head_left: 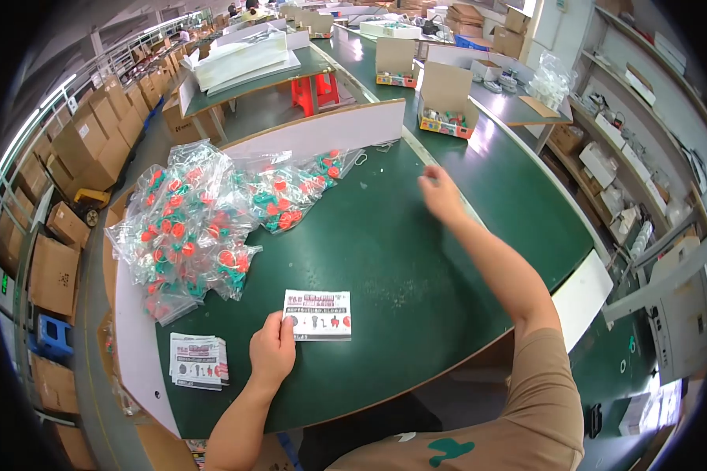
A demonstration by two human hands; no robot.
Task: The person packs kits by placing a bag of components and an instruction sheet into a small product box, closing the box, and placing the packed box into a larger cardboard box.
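My left hand [273,345] is closed on a printed card [330,315] with its thumb on top, above the green table near the front edge. The card is white with pink and black print and small pictures. To its left lies a stack of similar printed cards [199,363]. My right hand [441,194] is stretched forward over the far right of the table, by the raised strip along its edge. Its fingers are loosely bent, thumb a little apart, with nothing visible in them. A heap of clear plastic bags [184,228] with red and green parts lies at the left.
Beyond the strip runs a green conveyor surface [511,180]. An open display box [448,118] with small parts stands on it, another box [395,67] behind. A white board [314,133] borders the table's back. Cartons line the left; shelves [644,102] stand right.
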